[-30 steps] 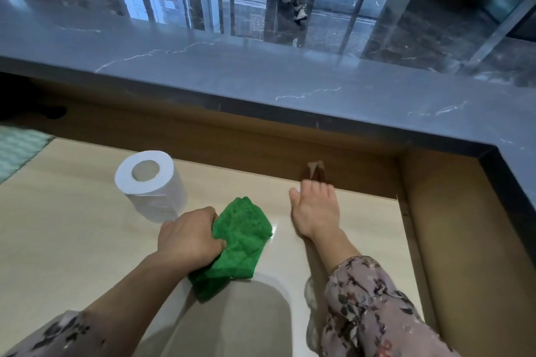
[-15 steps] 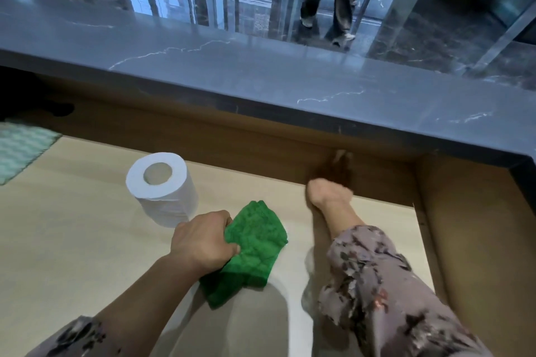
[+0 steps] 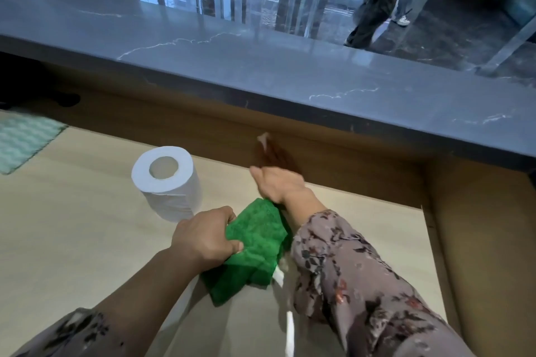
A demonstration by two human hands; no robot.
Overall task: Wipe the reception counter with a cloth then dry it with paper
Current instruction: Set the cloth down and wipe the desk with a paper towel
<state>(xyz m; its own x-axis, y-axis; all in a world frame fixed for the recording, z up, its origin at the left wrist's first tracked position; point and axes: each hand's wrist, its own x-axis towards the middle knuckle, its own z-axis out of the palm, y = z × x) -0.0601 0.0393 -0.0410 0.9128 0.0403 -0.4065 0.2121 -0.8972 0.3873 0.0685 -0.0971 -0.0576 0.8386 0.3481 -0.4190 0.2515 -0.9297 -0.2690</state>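
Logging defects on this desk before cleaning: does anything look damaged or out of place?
A small pale patch on the brown back panel, just above the right hand, looks like chipped or peeling surface; too blurred to tell which.

The roll (image 3: 166,182) stood on the desk (image 3: 72,226), left of the cloth (image 3: 255,243); the counter (image 3: 261,66) lay far behind.

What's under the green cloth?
Only the pale desk surface shows around the green cloth, which the left hand grips. Anything beneath it is covered.
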